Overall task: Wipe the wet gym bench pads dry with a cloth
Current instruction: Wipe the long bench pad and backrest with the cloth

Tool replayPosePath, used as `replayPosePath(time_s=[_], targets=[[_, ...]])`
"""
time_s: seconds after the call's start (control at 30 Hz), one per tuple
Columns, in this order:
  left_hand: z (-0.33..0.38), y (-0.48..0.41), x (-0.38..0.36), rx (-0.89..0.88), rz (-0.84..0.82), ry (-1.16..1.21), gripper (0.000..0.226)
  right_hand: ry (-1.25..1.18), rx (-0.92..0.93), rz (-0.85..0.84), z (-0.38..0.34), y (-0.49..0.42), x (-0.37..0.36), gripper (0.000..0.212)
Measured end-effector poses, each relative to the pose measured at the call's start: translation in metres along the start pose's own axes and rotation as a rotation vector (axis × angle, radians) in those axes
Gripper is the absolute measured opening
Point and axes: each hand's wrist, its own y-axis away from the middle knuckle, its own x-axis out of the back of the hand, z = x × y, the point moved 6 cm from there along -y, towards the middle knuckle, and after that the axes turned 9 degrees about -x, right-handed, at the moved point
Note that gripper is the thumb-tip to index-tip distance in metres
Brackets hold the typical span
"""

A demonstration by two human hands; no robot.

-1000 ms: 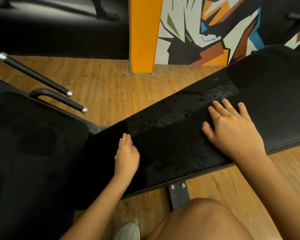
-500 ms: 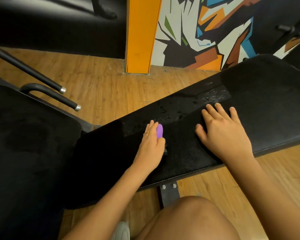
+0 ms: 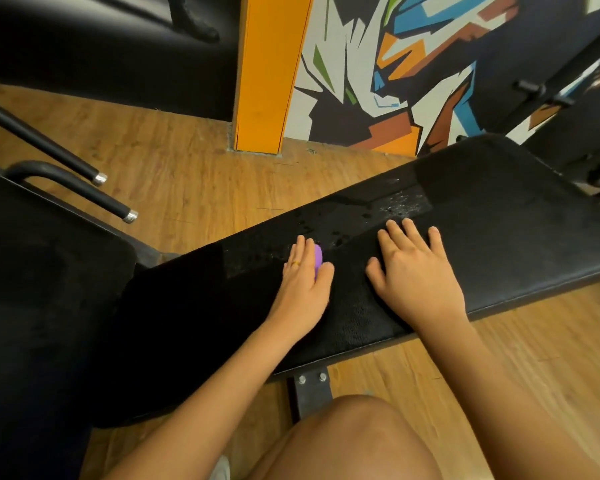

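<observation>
The long black bench pad point(image 3: 499, 237) runs across the middle of the view. Water drops glisten on its far strip point(image 3: 400, 202); the nearer part looks dull and grainy. My left hand point(image 3: 302, 289) lies on the pad with straight fingers and pinches a small purple thing point(image 3: 318, 257) between thumb and index finger. I cannot tell what the purple thing is. My right hand point(image 3: 416, 275) rests flat on the pad just to the right, fingers spread, fingertips at the edge of the wet strip. No other cloth can be told apart from the black pad.
A second black pad point(image 3: 42, 306) fills the left side, with two black handle bars point(image 3: 84, 192) behind it. Beyond lie wooden floor point(image 3: 194, 188), an orange pillar point(image 3: 267, 71) and a painted wall. My bare knee point(image 3: 354, 441) and the bench bracket point(image 3: 310, 389) are below.
My left hand has slid right and farther along the pad, close to my right hand, and the purple thing now shows. My right hand has stayed flat in place.
</observation>
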Motion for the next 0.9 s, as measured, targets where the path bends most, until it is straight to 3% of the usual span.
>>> replayPosePath(time_s=[0.27,0.47,0.57,0.8,0.9], targets=[[-0.034,0.029,0.021,0.003,-0.012,0.038,0.054,-0.144,0.147,-0.037,-0.020,0.007,0.008,0.049],[-0.045,0.026,0.037,-0.049,0.039,0.090,0.050,-0.366,0.435,-0.221,-0.088,0.019,-0.003,0.047],[-0.056,0.028,0.049,-0.072,0.042,-0.004,0.048,-0.412,0.438,-0.306,-0.095,0.016,-0.013,0.046],[-0.092,0.057,0.049,-0.079,0.054,-0.334,0.051,-0.304,0.374,-0.193,-0.120,0.013,-0.014,0.033],[-0.093,0.055,0.048,-0.090,0.049,-0.349,0.052,-0.235,0.375,-0.174,-0.126,0.014,-0.027,0.051]])
